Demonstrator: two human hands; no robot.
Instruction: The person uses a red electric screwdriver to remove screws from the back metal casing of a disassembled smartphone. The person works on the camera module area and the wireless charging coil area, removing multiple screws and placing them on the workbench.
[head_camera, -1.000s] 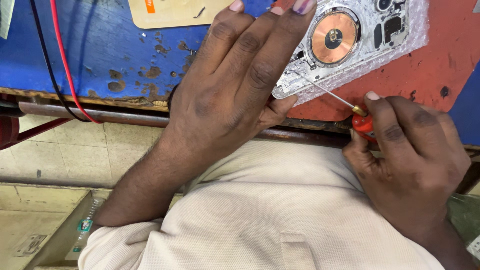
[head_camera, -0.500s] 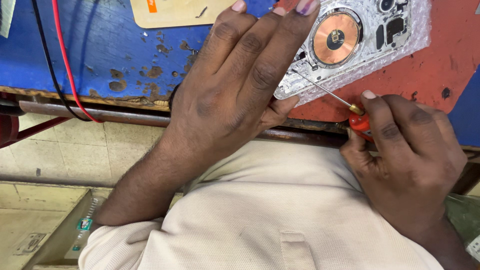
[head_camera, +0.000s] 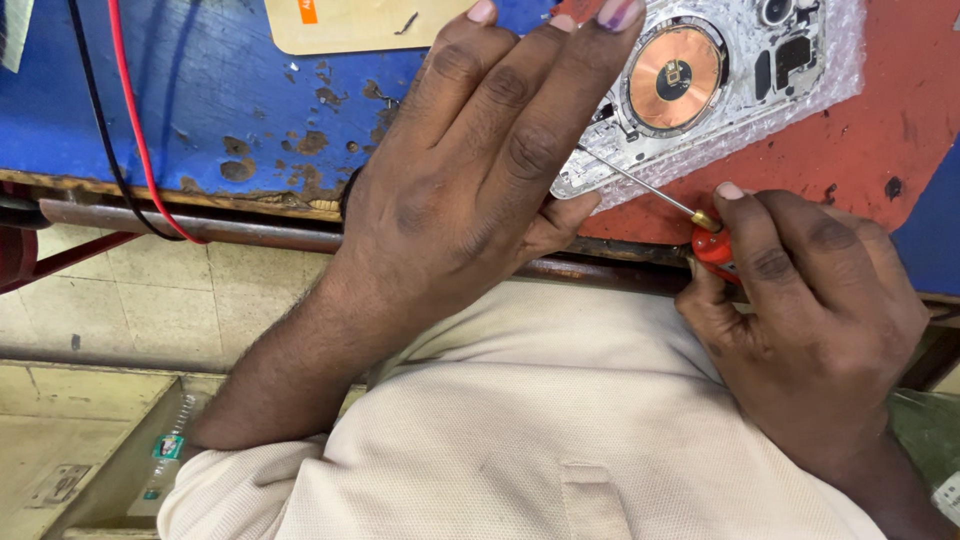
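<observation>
The left hand (head_camera: 470, 190) lies flat and open, fingers stretched away from the body, pressing down on the left part of an opened phone back panel (head_camera: 720, 80) at the far right of the desk (head_camera: 220, 90). The panel shows a round copper charging coil (head_camera: 675, 78) and dark camera cut-outs further right, and it rests on a sheet of bubble wrap (head_camera: 800, 120) that sits on a red mat (head_camera: 890, 140). The left thumb points right, just under the near edge of the panel.

The right hand (head_camera: 810, 320) is closed around a small screwdriver (head_camera: 690, 225) with a red handle and a brass collar; the forefinger lies along the top of the handle. The thin metal shaft runs up and left from the handle, and its tip meets the near left part of the panel, close beside the left hand's fingers.

The desk top is worn blue, with chipped patches near its front edge. A red wire (head_camera: 135, 130) and a black wire (head_camera: 95, 130) hang over it at the far left, and a tan card (head_camera: 350, 25) lies at the far edge. A cream shirt (head_camera: 520, 440) fills the near middle.
</observation>
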